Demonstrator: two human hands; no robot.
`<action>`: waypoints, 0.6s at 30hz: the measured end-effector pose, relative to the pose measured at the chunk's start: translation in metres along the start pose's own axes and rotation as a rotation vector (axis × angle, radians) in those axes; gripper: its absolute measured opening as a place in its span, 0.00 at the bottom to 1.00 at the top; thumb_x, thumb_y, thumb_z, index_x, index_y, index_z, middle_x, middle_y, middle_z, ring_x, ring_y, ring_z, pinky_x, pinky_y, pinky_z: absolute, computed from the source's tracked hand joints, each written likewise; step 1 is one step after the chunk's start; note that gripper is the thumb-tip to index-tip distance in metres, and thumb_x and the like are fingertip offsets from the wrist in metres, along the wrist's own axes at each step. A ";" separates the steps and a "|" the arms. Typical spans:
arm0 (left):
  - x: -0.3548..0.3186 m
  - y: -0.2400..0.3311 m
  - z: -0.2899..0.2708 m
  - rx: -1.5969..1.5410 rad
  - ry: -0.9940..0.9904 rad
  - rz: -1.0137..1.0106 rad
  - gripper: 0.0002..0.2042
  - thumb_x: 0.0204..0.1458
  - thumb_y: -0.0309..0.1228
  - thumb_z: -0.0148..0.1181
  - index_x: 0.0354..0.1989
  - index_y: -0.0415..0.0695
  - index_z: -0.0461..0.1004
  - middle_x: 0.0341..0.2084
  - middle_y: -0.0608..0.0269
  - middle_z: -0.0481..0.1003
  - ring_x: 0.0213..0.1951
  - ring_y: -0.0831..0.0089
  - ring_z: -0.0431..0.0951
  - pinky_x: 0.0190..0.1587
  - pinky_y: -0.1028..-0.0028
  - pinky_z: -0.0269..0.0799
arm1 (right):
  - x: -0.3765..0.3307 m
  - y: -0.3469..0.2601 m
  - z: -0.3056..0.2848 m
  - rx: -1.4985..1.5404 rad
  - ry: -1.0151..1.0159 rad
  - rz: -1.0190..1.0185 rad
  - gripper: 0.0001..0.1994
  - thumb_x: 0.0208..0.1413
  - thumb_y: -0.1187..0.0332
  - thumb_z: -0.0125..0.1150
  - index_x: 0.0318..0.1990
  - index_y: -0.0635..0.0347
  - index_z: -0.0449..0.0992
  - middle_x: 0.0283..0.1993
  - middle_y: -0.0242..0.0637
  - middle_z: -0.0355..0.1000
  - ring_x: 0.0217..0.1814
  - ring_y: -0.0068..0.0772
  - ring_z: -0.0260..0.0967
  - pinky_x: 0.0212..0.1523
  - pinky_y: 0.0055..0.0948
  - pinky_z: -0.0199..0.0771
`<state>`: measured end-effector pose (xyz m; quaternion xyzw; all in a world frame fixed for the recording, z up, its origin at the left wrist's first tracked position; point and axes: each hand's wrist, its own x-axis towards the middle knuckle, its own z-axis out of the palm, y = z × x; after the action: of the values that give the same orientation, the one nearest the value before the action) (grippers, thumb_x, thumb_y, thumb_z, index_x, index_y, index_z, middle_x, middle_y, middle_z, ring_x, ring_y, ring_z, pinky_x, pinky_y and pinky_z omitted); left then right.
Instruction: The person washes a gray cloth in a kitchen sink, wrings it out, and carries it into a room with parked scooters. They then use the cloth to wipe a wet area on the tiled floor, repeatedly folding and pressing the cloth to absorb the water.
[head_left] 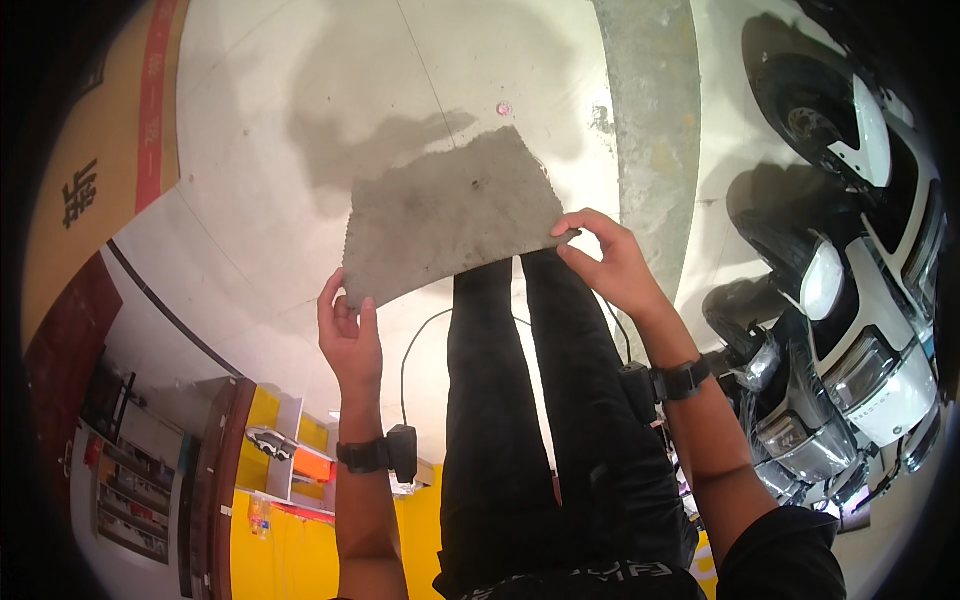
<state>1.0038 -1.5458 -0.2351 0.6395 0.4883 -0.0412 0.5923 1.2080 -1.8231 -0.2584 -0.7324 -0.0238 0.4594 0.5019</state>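
Observation:
A grey cloth (450, 215) with zigzag-cut edges and a few dark stains hangs spread out between my two hands. My left hand (350, 335) pinches its near left corner between thumb and fingers. At the near right corner, my right hand (605, 260) grips the cloth the same way, with a small tip of it poking out past the fingers. The near edge sags slightly, and the far edge is uneven. Behind the cloth, part of the floor and the tops of my black trouser legs are hidden.
Several white and black scooters (870, 380) stand in a row along the right. A cardboard box (110, 150) with a red stripe is at the far left. Yellow shelving (285, 530) stands at the lower left. Pale tiled floor (260, 100) lies ahead, crossed by a grey strip (655, 130).

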 end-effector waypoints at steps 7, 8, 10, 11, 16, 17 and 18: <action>-0.011 -0.030 -0.009 0.184 0.090 0.093 0.24 0.53 0.13 0.57 0.61 0.39 0.68 0.57 0.57 0.64 0.57 0.68 0.70 0.63 0.71 0.65 | -0.011 0.009 0.021 -0.002 0.070 -0.030 0.14 0.54 0.78 0.64 0.48 0.60 0.75 0.45 0.38 0.72 0.49 0.34 0.72 0.54 0.30 0.71; -0.012 -0.033 -0.012 0.225 0.093 0.158 0.24 0.51 0.13 0.58 0.58 0.40 0.70 0.58 0.57 0.61 0.57 0.67 0.70 0.63 0.70 0.65 | -0.014 0.010 0.031 -0.046 0.067 -0.062 0.15 0.53 0.78 0.63 0.49 0.59 0.75 0.47 0.40 0.71 0.50 0.38 0.71 0.54 0.31 0.71; -0.018 -0.035 -0.026 0.318 0.148 0.160 0.27 0.42 0.11 0.58 0.55 0.42 0.73 0.58 0.56 0.60 0.61 0.64 0.66 0.66 0.67 0.63 | -0.019 0.003 0.053 -0.109 0.033 -0.149 0.16 0.52 0.78 0.62 0.50 0.59 0.74 0.49 0.43 0.68 0.52 0.44 0.70 0.53 0.35 0.72; -0.020 -0.041 -0.034 0.367 0.185 0.150 0.29 0.40 0.10 0.57 0.55 0.42 0.73 0.58 0.56 0.59 0.61 0.64 0.66 0.67 0.66 0.62 | -0.020 -0.002 0.064 -0.131 0.006 -0.209 0.17 0.52 0.78 0.62 0.51 0.59 0.74 0.51 0.45 0.67 0.53 0.47 0.69 0.53 0.36 0.72; -0.021 -0.053 -0.069 0.823 0.146 0.208 0.26 0.42 0.12 0.57 0.53 0.42 0.76 0.57 0.55 0.62 0.60 0.58 0.68 0.65 0.64 0.66 | -0.024 0.003 0.114 -0.062 -0.070 -0.129 0.21 0.50 0.80 0.60 0.54 0.62 0.72 0.53 0.48 0.64 0.52 0.51 0.69 0.51 0.38 0.72; -0.022 -0.059 -0.075 0.841 0.157 0.202 0.24 0.44 0.13 0.58 0.53 0.42 0.77 0.56 0.55 0.63 0.59 0.59 0.69 0.64 0.64 0.67 | -0.024 0.004 0.121 -0.031 -0.083 -0.107 0.22 0.50 0.80 0.60 0.55 0.63 0.72 0.53 0.48 0.64 0.51 0.51 0.69 0.51 0.39 0.72; -0.023 -0.066 -0.080 0.858 0.169 0.195 0.23 0.45 0.14 0.58 0.53 0.42 0.77 0.54 0.56 0.65 0.58 0.59 0.70 0.62 0.65 0.68 | -0.021 0.010 0.127 -0.053 -0.082 -0.184 0.24 0.48 0.81 0.60 0.56 0.65 0.71 0.52 0.48 0.63 0.51 0.52 0.68 0.51 0.39 0.72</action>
<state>0.9052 -1.5075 -0.2442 0.8716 0.4110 -0.1315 0.2325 1.1029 -1.7483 -0.2617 -0.7206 -0.1238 0.4401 0.5212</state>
